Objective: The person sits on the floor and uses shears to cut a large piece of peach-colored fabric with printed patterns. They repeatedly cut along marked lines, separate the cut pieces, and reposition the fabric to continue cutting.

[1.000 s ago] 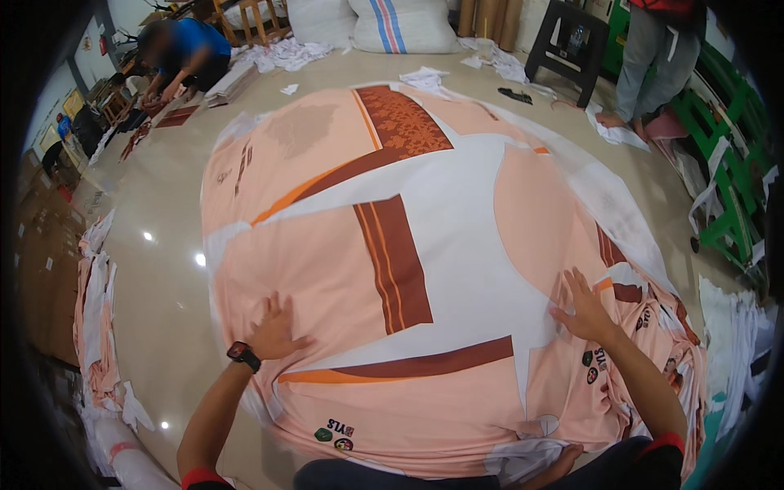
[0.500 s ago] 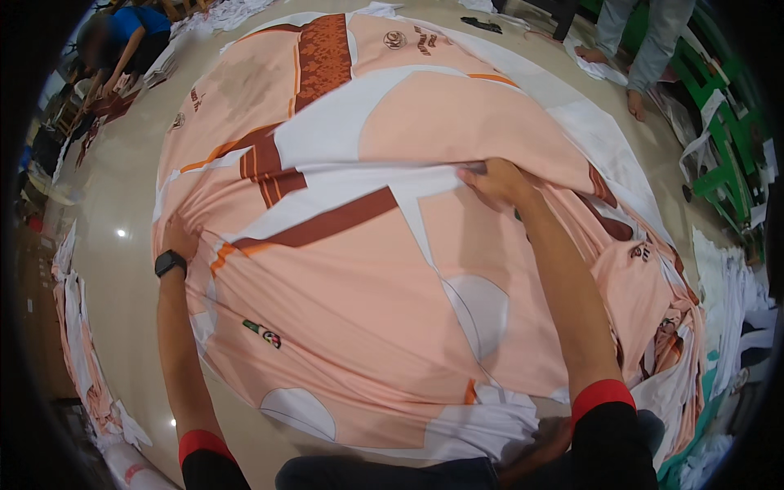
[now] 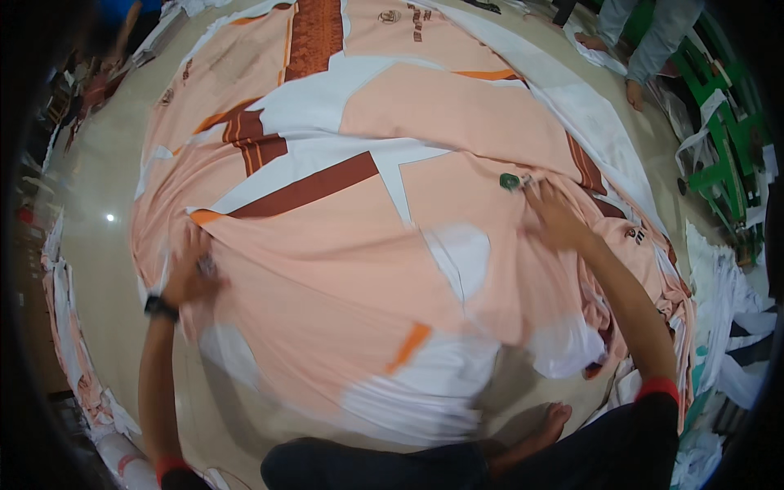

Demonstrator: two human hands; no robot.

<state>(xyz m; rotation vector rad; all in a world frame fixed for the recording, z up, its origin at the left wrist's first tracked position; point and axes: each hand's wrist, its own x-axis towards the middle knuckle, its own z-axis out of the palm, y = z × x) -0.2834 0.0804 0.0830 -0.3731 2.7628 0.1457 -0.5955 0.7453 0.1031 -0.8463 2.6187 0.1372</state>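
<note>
A broad sheet of peach fabric point(image 3: 327, 278) with white, brown and orange printed sections spreads over the floor before me, creased and rippled. My left hand point(image 3: 192, 273), with a dark watch on the wrist, rests at the fabric's left side, thumb and fingers apart, beside a small dark emblem. On the right, my right hand point(image 3: 559, 219) is over the fabric just below a round green emblem point(image 3: 509, 181), its fingers spread and slightly blurred. The near part of the cloth, with a white patch point(image 3: 416, 384) and an orange strip point(image 3: 408, 347), is smeared by motion.
My bare foot point(image 3: 551, 425) is on the tiled floor point(image 3: 102, 188) by the fabric's near edge. Another person's legs point(image 3: 665, 33) stand at the far right by a green frame point(image 3: 723, 163). White cloth scraps point(image 3: 710, 278) lie at the right, and bundled fabric point(image 3: 77, 343) at the left.
My right hand has moved right and nearer, letting go of the fabric's fold. My left hand has come slightly nearer. The near fabric has shifted, uncovering floor and my foot.
</note>
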